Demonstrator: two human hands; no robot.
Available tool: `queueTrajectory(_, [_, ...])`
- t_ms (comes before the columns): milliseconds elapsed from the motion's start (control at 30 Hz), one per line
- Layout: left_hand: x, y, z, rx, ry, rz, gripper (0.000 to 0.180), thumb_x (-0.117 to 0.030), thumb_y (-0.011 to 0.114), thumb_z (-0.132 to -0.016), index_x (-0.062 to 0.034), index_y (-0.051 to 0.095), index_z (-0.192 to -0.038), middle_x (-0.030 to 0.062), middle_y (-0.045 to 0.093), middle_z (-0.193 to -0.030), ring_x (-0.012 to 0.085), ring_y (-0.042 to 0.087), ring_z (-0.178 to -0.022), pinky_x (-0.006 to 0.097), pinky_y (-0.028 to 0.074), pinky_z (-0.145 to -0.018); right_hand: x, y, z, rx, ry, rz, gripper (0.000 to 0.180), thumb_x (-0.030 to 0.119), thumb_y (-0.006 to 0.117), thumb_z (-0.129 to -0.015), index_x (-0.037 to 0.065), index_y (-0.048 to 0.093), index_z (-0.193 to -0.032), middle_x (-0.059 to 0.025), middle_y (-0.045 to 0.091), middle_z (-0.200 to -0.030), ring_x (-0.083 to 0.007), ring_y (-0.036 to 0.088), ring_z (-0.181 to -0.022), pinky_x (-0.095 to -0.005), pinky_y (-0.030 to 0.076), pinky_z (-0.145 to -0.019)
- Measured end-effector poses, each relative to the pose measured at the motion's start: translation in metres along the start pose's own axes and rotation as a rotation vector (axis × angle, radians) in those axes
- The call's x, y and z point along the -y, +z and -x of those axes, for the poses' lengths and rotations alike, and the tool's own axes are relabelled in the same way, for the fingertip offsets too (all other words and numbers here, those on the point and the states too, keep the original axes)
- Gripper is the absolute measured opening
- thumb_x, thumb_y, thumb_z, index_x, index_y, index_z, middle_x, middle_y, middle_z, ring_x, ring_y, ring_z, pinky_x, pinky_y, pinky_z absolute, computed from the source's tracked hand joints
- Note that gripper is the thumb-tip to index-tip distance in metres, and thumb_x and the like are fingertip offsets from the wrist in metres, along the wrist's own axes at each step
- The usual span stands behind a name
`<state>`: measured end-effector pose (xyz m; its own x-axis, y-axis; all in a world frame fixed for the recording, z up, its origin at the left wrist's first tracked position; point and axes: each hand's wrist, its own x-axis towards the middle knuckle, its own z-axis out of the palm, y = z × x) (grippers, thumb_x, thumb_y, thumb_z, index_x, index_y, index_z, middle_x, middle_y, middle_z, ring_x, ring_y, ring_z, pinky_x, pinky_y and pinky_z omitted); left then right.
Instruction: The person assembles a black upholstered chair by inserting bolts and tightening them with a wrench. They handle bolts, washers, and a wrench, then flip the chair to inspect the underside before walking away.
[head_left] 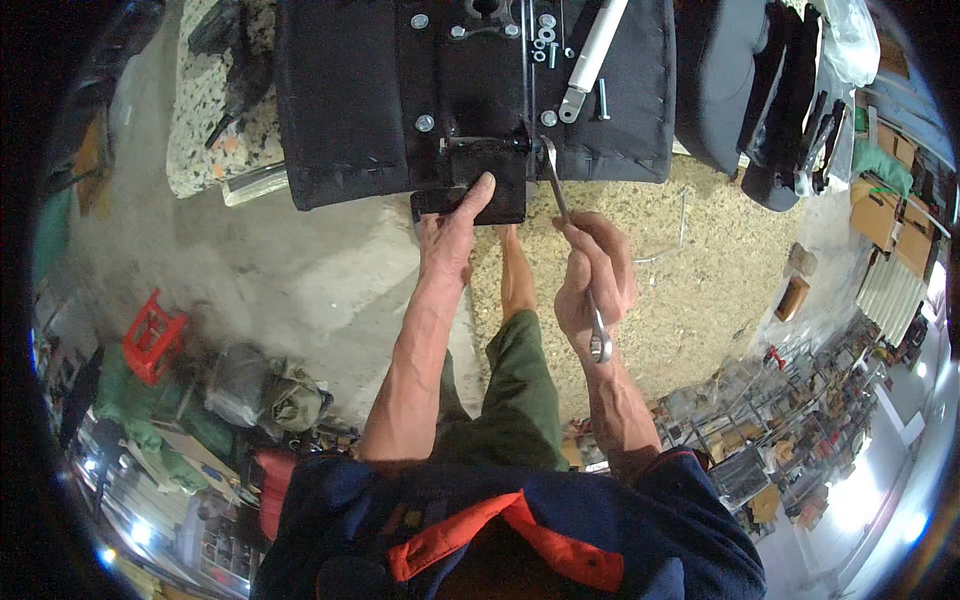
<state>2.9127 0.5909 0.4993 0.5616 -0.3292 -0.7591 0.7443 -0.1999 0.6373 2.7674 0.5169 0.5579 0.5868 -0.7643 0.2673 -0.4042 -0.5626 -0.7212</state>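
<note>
R hand (pixel 597 270) fingers wrapped tight on a thin silver wrench (pixel 572 245). L hand (pixel 452 235) fingers together, pressing a flat black metal plate (pixel 480 175) under the black seat (pixel 340 90).

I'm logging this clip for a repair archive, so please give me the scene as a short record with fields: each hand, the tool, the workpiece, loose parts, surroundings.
left hand: left hand presses on a black metal plate at the near edge of the seat
right hand: right hand grips a wrench by the shaft
tool: wrench head sits at a bolt beside the plate
workpiece: black upside-down chair seat, fabric-covered, with a metal base
loose parts: washers and bolts and a white cylinder lying on the seat
surroundings: concrete floor; red stool to the left
</note>
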Motion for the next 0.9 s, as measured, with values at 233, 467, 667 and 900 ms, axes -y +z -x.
queueTrajectory(233, [0.006, 0.0, -0.002, 0.047, 0.039, 0.105, 0.04, -0.017, 0.086, -0.084, -0.0079, 0.071, -0.12, 0.0032, 0.072, -0.117, 0.0144, 0.065, -0.107, 0.034, 0.049, -0.101, -0.017, 0.025, 0.026, 0.027, -0.006, -0.091, 0.024, 0.012, 0.051, -0.105, -0.003, 0.065, -0.118, -0.0261, 0.06, -0.125, -0.039, 0.067, -0.112, -0.0446, 0.058, -0.09])
queueTrajectory(467, [0.003, 0.001, -0.001, 0.06, 0.049, 0.129, 0.037, -0.015, 0.085, -0.085, -0.0065, 0.071, -0.119, 0.0033, 0.072, -0.115, 0.0139, 0.066, -0.105, 0.032, 0.05, -0.099, -0.024, 0.028, 0.019, 0.056, 0.022, -0.036, 0.022, 0.004, 0.058, -0.099, -0.003, 0.067, -0.118, -0.0245, 0.063, -0.124, -0.0383, 0.067, -0.111, -0.0428, 0.057, -0.092])
queueTrajectory(667, [-0.004, 0.0, 0.006, 0.071, 0.074, 0.065, 0.048, -0.021, 0.087, -0.083, -0.006, 0.07, -0.125, 0.0044, 0.072, -0.119, 0.017, 0.065, -0.108, 0.036, 0.049, -0.103, -0.001, 0.001, -0.048, 0.147, 0.019, -0.016, 0.021, 0.006, 0.055, -0.103, -0.006, 0.069, -0.093, -0.0198, 0.071, -0.098, -0.0264, 0.072, -0.079, -0.035, 0.056, -0.063])
queueTrajectory(900, [0.006, -0.002, 0.002, 0.074, 0.087, -0.008, 0.063, -0.025, 0.088, -0.082, -0.0076, 0.062, -0.136, 0.0048, 0.067, -0.13, 0.0182, 0.061, -0.116, 0.037, 0.043, -0.109, -0.017, 0.043, -0.221, 0.628, 0.435, 0.064, 0.035, 0.027, 0.063, -0.096, -0.005, 0.069, -0.084, -0.0221, 0.059, -0.059, -0.0465, 0.065, -0.062, -0.0486, 0.053, -0.059])
